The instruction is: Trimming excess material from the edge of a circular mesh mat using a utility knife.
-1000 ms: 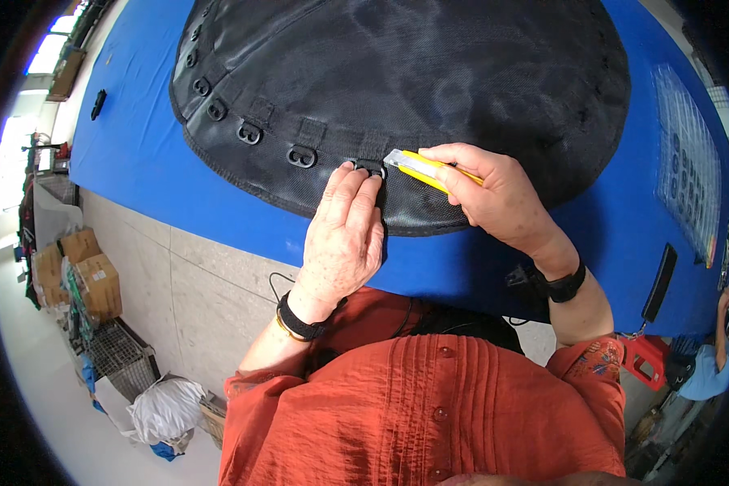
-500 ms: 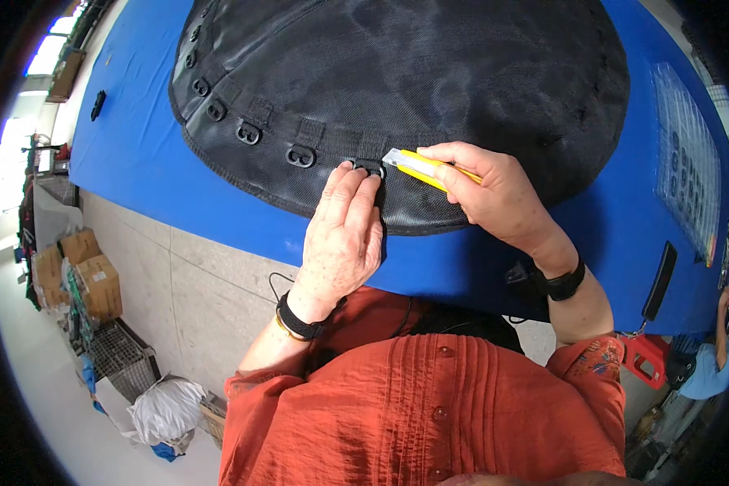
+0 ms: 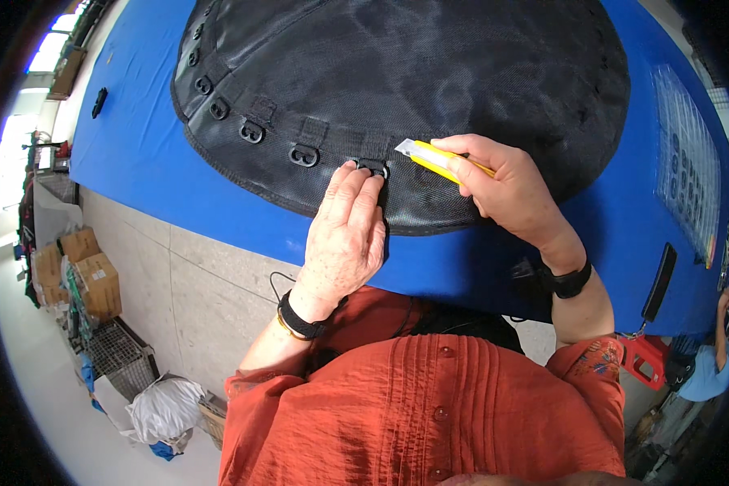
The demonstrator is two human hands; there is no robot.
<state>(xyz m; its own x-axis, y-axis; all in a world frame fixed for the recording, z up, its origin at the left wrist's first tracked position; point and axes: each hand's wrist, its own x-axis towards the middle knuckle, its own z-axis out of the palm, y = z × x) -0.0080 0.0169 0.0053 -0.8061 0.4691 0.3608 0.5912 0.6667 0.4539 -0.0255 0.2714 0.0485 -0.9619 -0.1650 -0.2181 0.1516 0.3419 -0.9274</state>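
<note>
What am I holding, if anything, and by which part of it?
Your right hand holds a yellow utility knife by its handle. Your left hand touches a black buckle; whether it grips that is unclear.

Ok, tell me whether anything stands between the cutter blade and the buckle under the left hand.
Nothing visible stands between the blade of the yellow cutter, in the right hand, and the right end of the black buckle. The left hand covers part of the buckle from the near side.

We note no legible text, number or sign. A small pale mark [image 3: 99, 275] shows on a boxy brown cardboard carton [image 3: 99, 296] at left, too small for us to read.
</note>
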